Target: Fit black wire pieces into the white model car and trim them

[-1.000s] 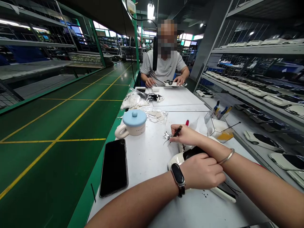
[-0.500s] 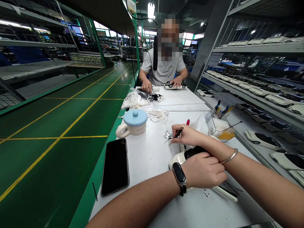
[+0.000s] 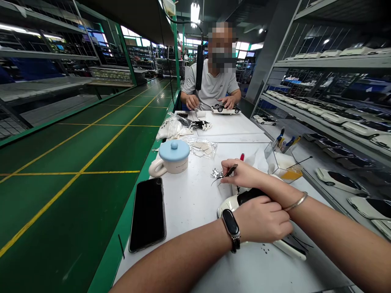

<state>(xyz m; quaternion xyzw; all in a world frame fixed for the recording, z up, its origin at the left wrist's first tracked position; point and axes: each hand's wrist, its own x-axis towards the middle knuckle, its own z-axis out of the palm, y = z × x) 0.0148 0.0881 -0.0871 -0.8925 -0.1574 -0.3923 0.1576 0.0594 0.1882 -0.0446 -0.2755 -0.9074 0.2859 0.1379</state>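
Note:
My right hand (image 3: 240, 174) pinches black tweezers (image 3: 230, 171), with a thin black strip at their tip. The tip sits just above a small patch of silver foil pieces (image 3: 216, 173) on the white workbench (image 3: 195, 215). My left hand (image 3: 261, 219), with a black band on its wrist, grips a white model car body (image 3: 229, 209) with dark windows. The car lies on its side, partly hidden by my hand and right wrist. My right forearm crosses just above my left hand.
A black smartphone (image 3: 147, 215) and a blue-lidded mug (image 3: 171, 156) sit left of my hands. Further back are plastic bags (image 3: 169, 129). A clear pen holder (image 3: 282, 160) stands right. Shelves of model cars (image 3: 339, 181) run along the right; a co-worker (image 3: 210, 87) sits opposite.
My hands and the car stay almost still. Across the bench, the co-worker's hand on the left has lifted slightly.

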